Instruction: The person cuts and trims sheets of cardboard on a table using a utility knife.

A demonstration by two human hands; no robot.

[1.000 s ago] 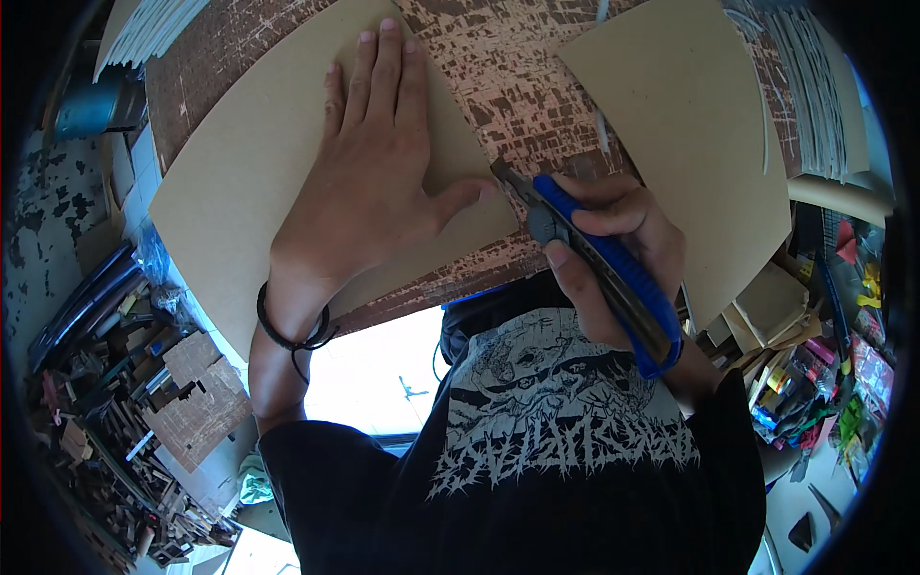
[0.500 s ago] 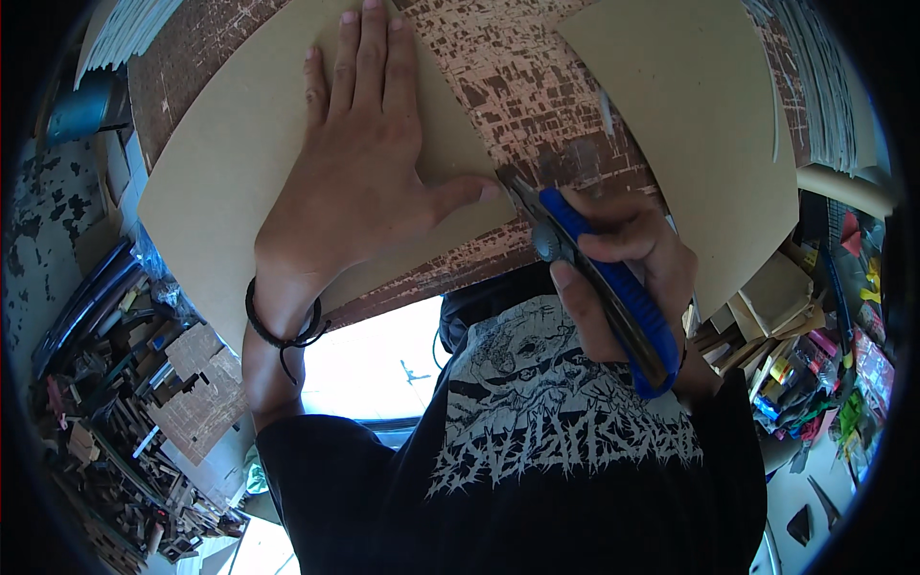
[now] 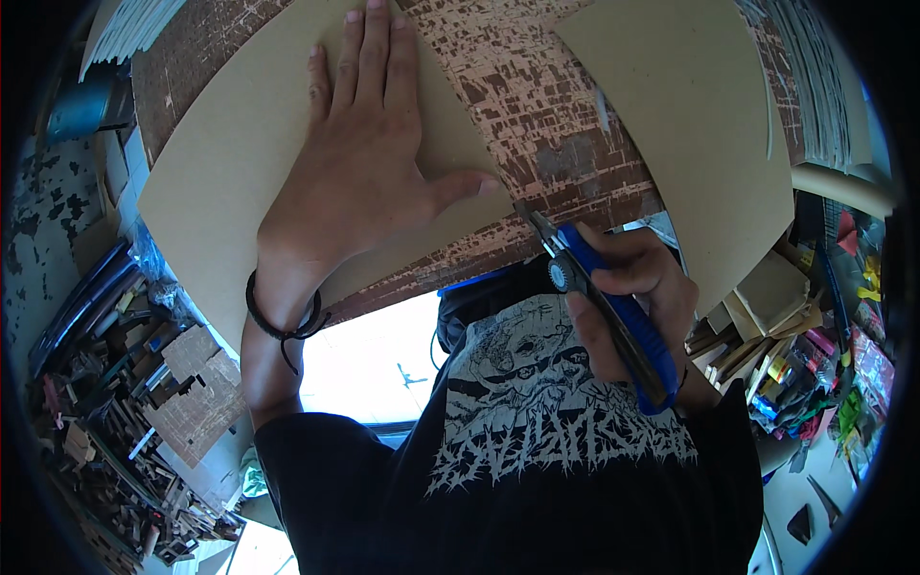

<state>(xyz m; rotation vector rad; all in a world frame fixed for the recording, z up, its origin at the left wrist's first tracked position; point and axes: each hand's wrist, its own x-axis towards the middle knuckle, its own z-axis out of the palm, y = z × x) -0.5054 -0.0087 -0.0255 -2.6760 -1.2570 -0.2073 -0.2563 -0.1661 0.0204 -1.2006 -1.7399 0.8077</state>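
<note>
My left hand [image 3: 369, 163] lies flat with spread fingers on a tan board [image 3: 220, 182], the thumb reaching toward the board's right edge. My right hand [image 3: 637, 297] is wrapped round a blue utility knife [image 3: 618, 321] with a round dial on its side. The knife's tip is at the near right corner of the board, just beyond my left thumb. Whether the blade touches the board I cannot tell. A second tan board [image 3: 709, 144] lies to the right of the knife, with a strip of worn tabletop [image 3: 537, 115] between the two boards.
Stacks of thin pale strips stand at the far left [image 3: 129, 34] and far right [image 3: 824, 86] of the table. Wood offcuts [image 3: 182, 460] crowd the lower left. Cardboard pieces [image 3: 767, 297] and colourful packets [image 3: 815, 374] are piled at the right.
My right hand has drawn the utility knife a short way toward my body and slightly right, down along the board's edge. My left hand stays pressed on the board.
</note>
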